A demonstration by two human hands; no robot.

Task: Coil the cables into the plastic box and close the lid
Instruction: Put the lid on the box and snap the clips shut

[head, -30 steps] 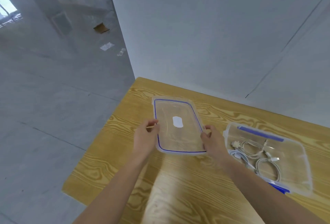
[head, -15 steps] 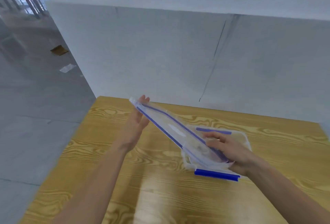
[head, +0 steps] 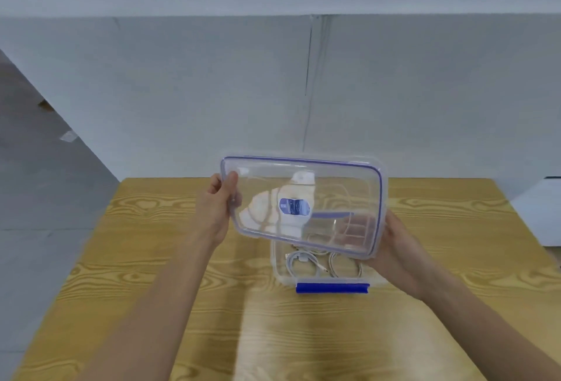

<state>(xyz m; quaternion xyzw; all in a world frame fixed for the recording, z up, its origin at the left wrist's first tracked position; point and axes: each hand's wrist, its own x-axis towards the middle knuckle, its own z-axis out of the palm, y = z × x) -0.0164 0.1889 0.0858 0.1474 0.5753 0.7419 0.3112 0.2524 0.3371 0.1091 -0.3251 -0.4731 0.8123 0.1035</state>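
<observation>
clear lid (head: 334,186) held in both hands, tilted above cable box (head: 280,271)

A: Your forearms ran out past the bottom edge of the frame, so neither elbow showed. What else was lost?

B: The far half of the plastic box (head: 280,271) sat behind the tilted lid (head: 334,186) you held, seen only as a faint shape through the clear plastic.

A: And the cables (head: 306,260)?

B: Their upper loops went under the lid's lower edge; the plugs were too small to tell apart.

A: Your right hand (head: 397,247)?

B: Its fingers were behind the lid, blurred pink through it. The print on the lid's blue label (head: 295,206) was too small to read.
</observation>
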